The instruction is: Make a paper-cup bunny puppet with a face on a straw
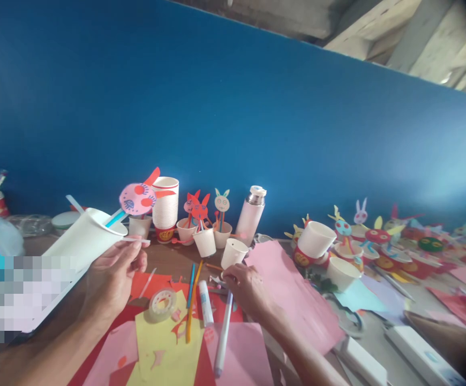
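Nearest, at the left, leans one large white cup [72, 241] with a pink paper head [133, 201] on a blue straw [114, 218], and beside it the left hand [116, 268] pinches a thin white strip [145, 242] between its fingers. Rightward, the right hand [244, 287] bends its fingers at a small cup [233, 256] — whether they grasp something, I cannot tell. Handling the strip seems the present step — the next move calls, I judge, for light pressure.

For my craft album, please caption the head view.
Left hand pinching a white strip beside a pink paper face, right hand near a small cup.
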A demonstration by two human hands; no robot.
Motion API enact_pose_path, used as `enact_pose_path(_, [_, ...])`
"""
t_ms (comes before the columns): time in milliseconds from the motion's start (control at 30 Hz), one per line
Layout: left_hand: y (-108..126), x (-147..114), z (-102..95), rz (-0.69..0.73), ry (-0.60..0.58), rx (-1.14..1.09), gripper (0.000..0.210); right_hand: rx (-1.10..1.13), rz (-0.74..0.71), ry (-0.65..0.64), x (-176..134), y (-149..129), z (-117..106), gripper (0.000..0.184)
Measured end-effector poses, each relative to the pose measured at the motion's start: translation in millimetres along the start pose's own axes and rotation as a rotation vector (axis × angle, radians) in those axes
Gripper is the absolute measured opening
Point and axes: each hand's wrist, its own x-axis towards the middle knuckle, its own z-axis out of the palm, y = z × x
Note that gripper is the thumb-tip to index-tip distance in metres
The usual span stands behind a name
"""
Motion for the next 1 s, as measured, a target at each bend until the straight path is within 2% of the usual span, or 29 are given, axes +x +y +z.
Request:
enact_pose_path(167, [3.0,1.0,0.2,0.035,-0.018,0.003,0.014,-0.046,-0.119,-0.006,-2.7,-6.3,10.2,0.02])
enact_pose_path(467, [14.8,4.3,-2.1,0.082,-0.037,-0.014,0.011,-0.035,-0.192,-0.016,-5.2,-16.5,10.5,0.02])
enact_pose_path(733, [4.7,3.0,-2.5,0.027,-0.032,-0.017,0.012,-0.105,-0.16,-0.021,-8.5,-23.6,11.3,0.021])
enact_pose_path(833, [-0.8,1.1,-2.4,0.002,-0.044,-0.015,0.014,-0.111,-0.117,-0.03,-5.6,-17.8,2.1,0.021])
enact_pose_path(1000, [-8.9,-1.1,-1.5,-0.052,-0.07,-0.005,0.018,-0.092,-0.023,-0.085,1.2,-1.8,-27.2,0.021])
